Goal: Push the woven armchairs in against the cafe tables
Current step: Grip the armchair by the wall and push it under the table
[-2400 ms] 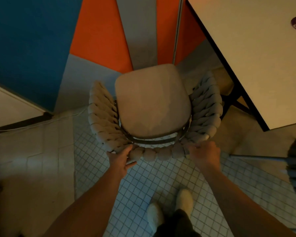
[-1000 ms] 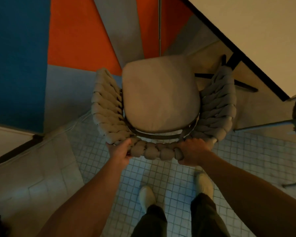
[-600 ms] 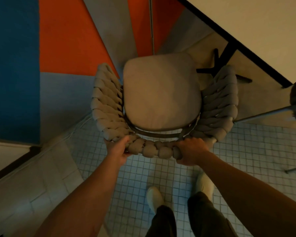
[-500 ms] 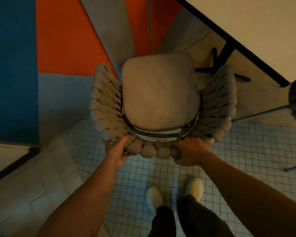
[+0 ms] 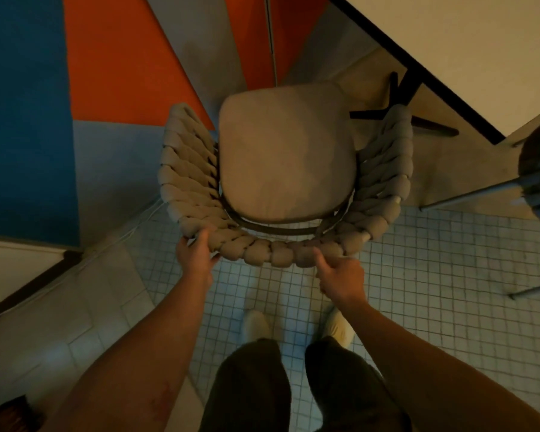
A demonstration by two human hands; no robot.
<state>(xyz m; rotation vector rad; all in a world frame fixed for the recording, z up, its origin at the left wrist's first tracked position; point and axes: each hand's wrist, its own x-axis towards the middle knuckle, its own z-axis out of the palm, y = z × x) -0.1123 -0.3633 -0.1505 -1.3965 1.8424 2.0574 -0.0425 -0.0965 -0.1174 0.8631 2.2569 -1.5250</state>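
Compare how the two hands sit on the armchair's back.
The left hand grips the woven armchair by its back rim, near the left corner; the right hand sits just behind the rim, nearer the middle. Left fingers curl onto the weave; of the right hand only the thumb plainly touches it. Both are at the chair's back.

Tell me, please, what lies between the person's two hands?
The braided back rim of the woven armchair spans the gap between the left hand and right hand, seen in the head view.
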